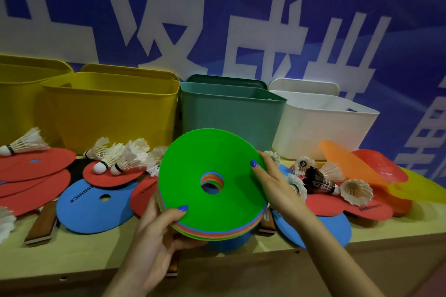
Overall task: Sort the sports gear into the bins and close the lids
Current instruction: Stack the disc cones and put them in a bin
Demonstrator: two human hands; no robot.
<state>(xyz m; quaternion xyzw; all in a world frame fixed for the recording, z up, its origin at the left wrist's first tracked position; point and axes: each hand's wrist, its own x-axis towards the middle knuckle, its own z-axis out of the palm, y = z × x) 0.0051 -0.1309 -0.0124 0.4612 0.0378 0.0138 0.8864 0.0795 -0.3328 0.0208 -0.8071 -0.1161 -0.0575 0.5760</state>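
Note:
A stack of flat disc cones [217, 202], green on top with other colours showing at its edge and through the centre hole, is held tilted above the shelf. My left hand [154, 231] grips its lower edge, thumb on top. My right hand [270, 181] grips the right edge. Behind stand open bins: two yellow bins [108, 113], a green bin [229, 113] and a white bin [321, 125], each with its lid propped behind it. White shuttlecocks [120, 157] and a dark shuttlecock [318, 179] lie among red and blue paddles [94, 207].
The wooden shelf [72, 255] carries the clutter across its width. Orange, red and yellow disc cones [376, 171] pile at the right end. More red paddles [31, 176] overlap at the left. A blue banner wall rises directly behind the bins.

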